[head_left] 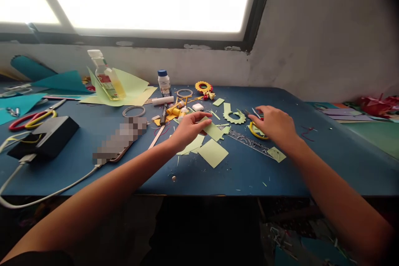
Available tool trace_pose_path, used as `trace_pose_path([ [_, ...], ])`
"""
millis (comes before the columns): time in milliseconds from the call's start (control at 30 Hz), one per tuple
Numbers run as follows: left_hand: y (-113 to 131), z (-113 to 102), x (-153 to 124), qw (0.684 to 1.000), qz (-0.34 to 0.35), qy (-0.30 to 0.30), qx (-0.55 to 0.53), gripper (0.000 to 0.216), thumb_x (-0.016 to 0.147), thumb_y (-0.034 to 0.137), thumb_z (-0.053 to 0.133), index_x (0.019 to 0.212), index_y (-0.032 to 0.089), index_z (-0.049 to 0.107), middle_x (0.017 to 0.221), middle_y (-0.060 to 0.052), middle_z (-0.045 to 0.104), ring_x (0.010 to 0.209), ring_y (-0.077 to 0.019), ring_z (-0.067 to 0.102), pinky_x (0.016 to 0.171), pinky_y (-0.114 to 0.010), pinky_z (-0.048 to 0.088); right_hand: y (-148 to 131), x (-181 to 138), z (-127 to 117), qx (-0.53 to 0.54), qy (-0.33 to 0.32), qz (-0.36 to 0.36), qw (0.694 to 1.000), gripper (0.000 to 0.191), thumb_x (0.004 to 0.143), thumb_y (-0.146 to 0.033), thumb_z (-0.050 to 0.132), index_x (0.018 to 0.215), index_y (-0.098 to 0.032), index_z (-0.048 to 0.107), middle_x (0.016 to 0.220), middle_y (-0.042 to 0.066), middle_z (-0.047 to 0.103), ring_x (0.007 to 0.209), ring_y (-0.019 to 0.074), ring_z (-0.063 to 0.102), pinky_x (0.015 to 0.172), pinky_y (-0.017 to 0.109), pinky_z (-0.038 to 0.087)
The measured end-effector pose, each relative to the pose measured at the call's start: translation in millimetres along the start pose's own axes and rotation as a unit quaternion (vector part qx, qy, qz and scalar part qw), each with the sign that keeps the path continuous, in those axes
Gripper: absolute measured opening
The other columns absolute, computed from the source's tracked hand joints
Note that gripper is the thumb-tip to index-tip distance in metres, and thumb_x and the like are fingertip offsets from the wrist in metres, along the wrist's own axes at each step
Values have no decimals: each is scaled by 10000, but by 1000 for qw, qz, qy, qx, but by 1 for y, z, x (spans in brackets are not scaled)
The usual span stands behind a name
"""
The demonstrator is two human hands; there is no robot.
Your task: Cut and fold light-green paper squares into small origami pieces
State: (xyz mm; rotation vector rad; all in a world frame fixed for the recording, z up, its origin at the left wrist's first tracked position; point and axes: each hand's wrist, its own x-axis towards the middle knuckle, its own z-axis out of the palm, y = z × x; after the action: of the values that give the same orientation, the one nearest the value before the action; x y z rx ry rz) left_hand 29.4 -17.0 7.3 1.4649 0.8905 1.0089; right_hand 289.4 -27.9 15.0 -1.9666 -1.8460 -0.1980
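Between thumb and fingers of my left hand [195, 126] is a small light-green paper piece [213, 130]. My right hand [276, 126] is curled over yellow-handled scissors [258, 135], with pointed metal tips showing beside its fingers; my fingers partly hide the grip. Below my left hand lie a green paper square [213, 153] and other green pieces [191, 145]. A ring of green paper with a toothed edge [234, 116] lies between my hands. Near my right wrist, a patterned ruler [251, 143] reaches toward a small green scrap [277, 154].
A phone [120, 141] with a cable and a black box [45, 137] stand at left, near red-and-yellow scissors [33, 120]. Behind are a bottle of yellow liquid [107, 79], a blue-capped white bottle [164, 83], tape rolls [134, 111] and a yellow toothed ring [203, 87].
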Motion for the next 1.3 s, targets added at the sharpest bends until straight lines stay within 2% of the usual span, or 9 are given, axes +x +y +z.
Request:
trace_pose_path([
  [67,-1,2,1,1000,12,4,-8,358,702,324,727,1019,165,671,957,-83,652,782,-168,616,649,-290,532,-29,-9,-9,208,-52,-78,974,383,819,-454,579,1098,-193,608,972,119,676,828,257,629,656,364,483],
  [133,-5,4,1,999,26,7,-19,351,692,337,734,987,156,676,974,-84,652,774,-167,622,671,-306,538,-52,-15,-12,383,-180,-100,901,477,757,-436,669,1165,-216,555,976,97,683,795,227,645,640,344,513],
  [200,-8,5,1,999,30,0,-18,345,699,368,725,959,146,680,941,-82,662,756,-172,630,688,-322,540,-65,-18,-8,472,-230,-88,846,480,742,-376,698,1161,-205,538,925,79,691,791,207,649,658,334,521],
  [267,-11,2,0,998,44,-19,26,366,709,397,713,979,153,679,930,-85,667,770,-188,636,694,-330,535,-66,-17,0,515,-232,-65,822,444,748,-345,693,1136,-189,545,855,57,691,768,187,643,663,324,515],
  [333,-12,-2,-1,986,109,-35,124,377,691,404,726,993,181,689,1020,-100,652,844,-214,629,699,-323,524,-61,-15,9,529,-232,-43,815,429,745,-333,694,1117,-177,551,785,34,680,715,166,630,640,306,503],
  [433,-11,-8,-2,933,220,-57,280,391,671,387,744,1027,232,696,1109,-101,637,928,-240,609,750,-327,498,-53,-13,19,527,-241,-34,814,439,737,-331,702,1116,-172,548,752,21,668,691,157,621,624,289,491],
  [533,-9,-10,-3,901,248,-77,347,385,700,375,722,1063,250,690,1037,-91,681,840,-224,625,759,-329,481,-52,-14,21,519,-224,-41,824,440,736,-365,700,1105,-176,554,752,20,663,698,162,618,623,286,486],
  [867,-4,-3,-8,964,155,-34,214,339,707,419,706,958,191,729,884,-75,724,707,-186,638,686,-310,532,-59,-18,17,562,-201,-72,799,533,698,-395,732,1148,-182,542,745,-10,608,698,153,598,619,278,481],
  [1300,-7,-3,-7,988,49,-125,76,402,762,438,655,1014,126,679,907,-123,706,799,-214,651,723,-338,509,-61,-22,17,555,-188,-98,804,417,733,-368,707,1079,-185,564,766,16,651,745,179,633,690,319,507],
])
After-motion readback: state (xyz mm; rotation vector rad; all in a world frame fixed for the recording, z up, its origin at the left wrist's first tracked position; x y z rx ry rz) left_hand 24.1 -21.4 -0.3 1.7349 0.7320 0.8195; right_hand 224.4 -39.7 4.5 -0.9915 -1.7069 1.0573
